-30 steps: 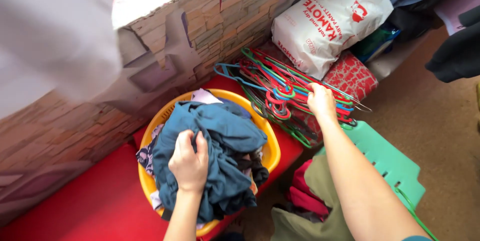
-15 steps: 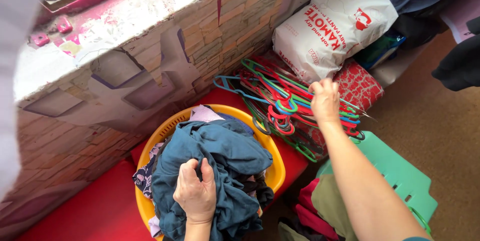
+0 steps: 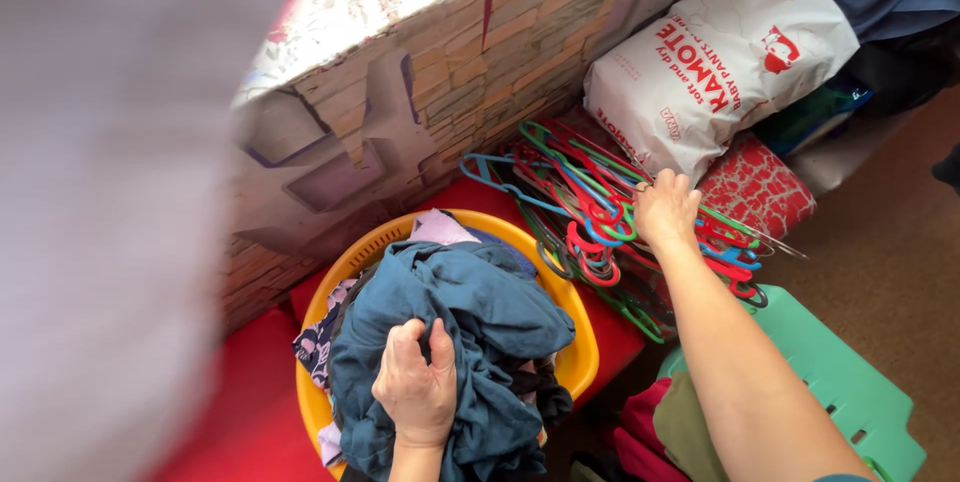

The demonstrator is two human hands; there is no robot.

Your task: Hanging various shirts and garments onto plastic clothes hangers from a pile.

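Observation:
My left hand (image 3: 417,390) grips a teal garment (image 3: 470,312) heaped in a yellow round basket (image 3: 578,342) at the bottom centre. Other clothes lie under it, among them a dark patterned piece (image 3: 318,337). My right hand (image 3: 665,210) reaches forward into a pile of coloured plastic hangers (image 3: 580,202), red, green and blue, with its fingers closed on some of them. The hangers rest on a red cracked-pattern cushion (image 3: 760,192).
A brick-patterned wall ledge (image 3: 450,52) runs behind the basket. A white plastic bag (image 3: 720,62) leans at the back right. A green plastic stool (image 3: 850,392) stands at the lower right. A blurred grey cloth (image 3: 100,212) fills the left. Red and olive clothes (image 3: 665,422) lie by the stool.
The view has shifted, so everything sits further right and lower. The grey cloth now covers much more of the left side. Both hands keep their holds.

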